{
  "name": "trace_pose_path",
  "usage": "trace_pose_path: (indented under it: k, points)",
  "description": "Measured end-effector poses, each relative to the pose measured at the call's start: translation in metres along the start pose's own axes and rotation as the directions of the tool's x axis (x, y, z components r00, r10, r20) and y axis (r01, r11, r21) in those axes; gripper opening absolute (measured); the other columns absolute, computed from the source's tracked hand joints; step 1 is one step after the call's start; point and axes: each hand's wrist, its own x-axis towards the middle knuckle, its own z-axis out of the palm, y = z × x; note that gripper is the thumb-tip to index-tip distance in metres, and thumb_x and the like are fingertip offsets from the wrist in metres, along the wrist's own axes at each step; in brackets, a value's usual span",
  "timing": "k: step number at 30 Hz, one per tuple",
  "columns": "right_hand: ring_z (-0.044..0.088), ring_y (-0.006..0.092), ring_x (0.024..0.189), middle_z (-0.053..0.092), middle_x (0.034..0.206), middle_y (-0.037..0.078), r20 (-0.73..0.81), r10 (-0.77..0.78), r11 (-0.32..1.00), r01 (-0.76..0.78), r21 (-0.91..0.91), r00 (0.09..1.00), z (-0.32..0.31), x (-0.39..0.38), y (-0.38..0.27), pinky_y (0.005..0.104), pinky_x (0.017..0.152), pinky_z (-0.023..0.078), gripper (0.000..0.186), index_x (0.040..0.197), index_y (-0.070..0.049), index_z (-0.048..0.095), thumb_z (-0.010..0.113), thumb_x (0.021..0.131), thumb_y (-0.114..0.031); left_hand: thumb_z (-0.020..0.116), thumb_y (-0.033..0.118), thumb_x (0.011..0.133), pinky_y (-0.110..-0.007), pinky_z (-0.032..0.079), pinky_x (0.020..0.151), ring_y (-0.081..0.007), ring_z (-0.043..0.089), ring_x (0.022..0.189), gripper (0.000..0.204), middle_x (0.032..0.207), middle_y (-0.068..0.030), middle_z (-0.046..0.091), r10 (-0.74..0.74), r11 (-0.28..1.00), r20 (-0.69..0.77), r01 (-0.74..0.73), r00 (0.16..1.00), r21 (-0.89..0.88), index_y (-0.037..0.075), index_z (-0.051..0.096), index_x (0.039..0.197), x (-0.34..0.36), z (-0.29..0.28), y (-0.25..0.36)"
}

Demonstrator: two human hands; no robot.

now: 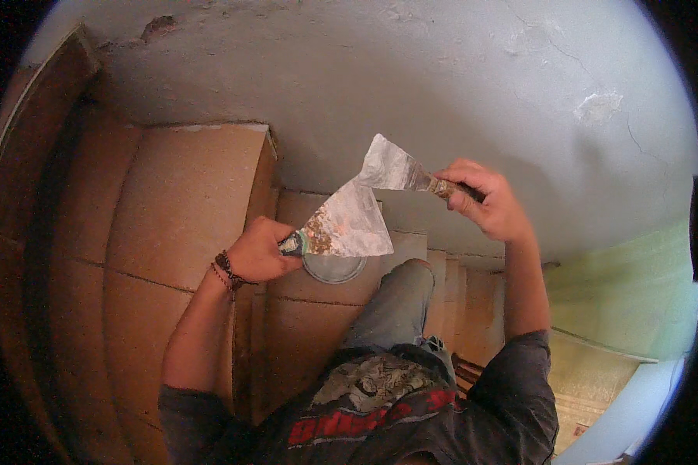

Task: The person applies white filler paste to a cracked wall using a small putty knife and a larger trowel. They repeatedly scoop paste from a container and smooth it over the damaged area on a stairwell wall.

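Wide scraper (347, 225) gripped in left hand (262, 249), narrower scraper (417, 177) in right hand (492, 203), fingers (473, 175) closed about both handles, blades seen meeting above a round container (335, 280); red lettering (380, 419) noted across dark shirt (512, 391).

Dark printed T-shirt (380, 411), faded jeans (395, 306), braided bracelets (226, 271)

Left hand (260, 250): scraper (354, 222), whitish, rust-orange blotches. Right hand (487, 200): second scraper (390, 167), grey-white smears. Wall (457, 77) beyond both, I see patchy grey; tiles (182, 194) beside left hand, tan-brown.
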Motion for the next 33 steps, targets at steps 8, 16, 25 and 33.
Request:
trace_pose_path:
  k: [8, 16, 25, 33]
  points:
    - [0.061, 0.0166, 0.076, 0.056, 0.098, 0.010, -0.356, -0.152, 0.981, 0.098, -0.165, 0.922, 0.055, -0.021, -0.009, 0.0284, 0.070, 0.051, 0.031, 0.103, -0.005, 0.064, 0.071, 0.073, 0.001, 0.072, 0.012, 0.067, -0.035, 0.046, 0.056, -0.0127, 0.051, 0.054, 0.018, 0.061, -0.0186, 0.055, 0.056, 0.995, 0.018, -0.054, 0.998, -0.089, -0.001, 0.061, 0.073, -0.005, -0.006, 0.012]
    - [0.060, 0.0212, 0.086, 0.057, 0.098, 0.007, -0.378, -0.111, 0.986, 0.055, -0.157, 0.919, 0.066, -0.032, 0.024, 0.0322, 0.075, 0.050, 0.034, 0.096, -0.010, 0.068, 0.076, 0.065, 0.003, 0.070, 0.013, 0.067, -0.036, 0.047, 0.057, -0.0217, 0.054, 0.052, 0.019, 0.063, -0.0202, 0.055, 0.056, 0.997, 0.040, -0.054, 0.998, -0.056, -0.002, 0.060, 0.073, -0.003, -0.011, 0.013]
    - [0.057, 0.0218, 0.087, 0.058, 0.095, 0.004, -0.346, -0.099, 0.981, 0.034, -0.189, 0.933, 0.046, -0.038, 0.030, 0.0322, 0.074, 0.047, 0.035, 0.093, -0.014, 0.070, 0.078, 0.062, 0.001, 0.069, 0.012, 0.066, -0.036, 0.046, 0.057, -0.0245, 0.054, 0.053, 0.019, 0.064, -0.0201, 0.056, 0.018, 0.998, 0.135, -0.010, 0.991, -0.061, -0.002, 0.059, 0.073, -0.001, -0.020, 0.019]
    - [0.059, 0.0196, 0.081, 0.058, 0.093, 0.005, -0.417, -0.084, 0.979, -0.003, -0.203, 0.905, 0.035, -0.053, 0.034, 0.0309, 0.066, 0.047, 0.032, 0.094, -0.012, 0.069, 0.077, 0.065, 0.001, 0.071, 0.008, 0.070, -0.029, 0.044, 0.056, -0.0059, 0.048, 0.059, 0.016, 0.061, -0.0045, 0.056, 0.099, 0.994, 0.122, -0.093, 0.988, -0.053, 0.000, 0.063, 0.081, -0.002, -0.013, 0.005]
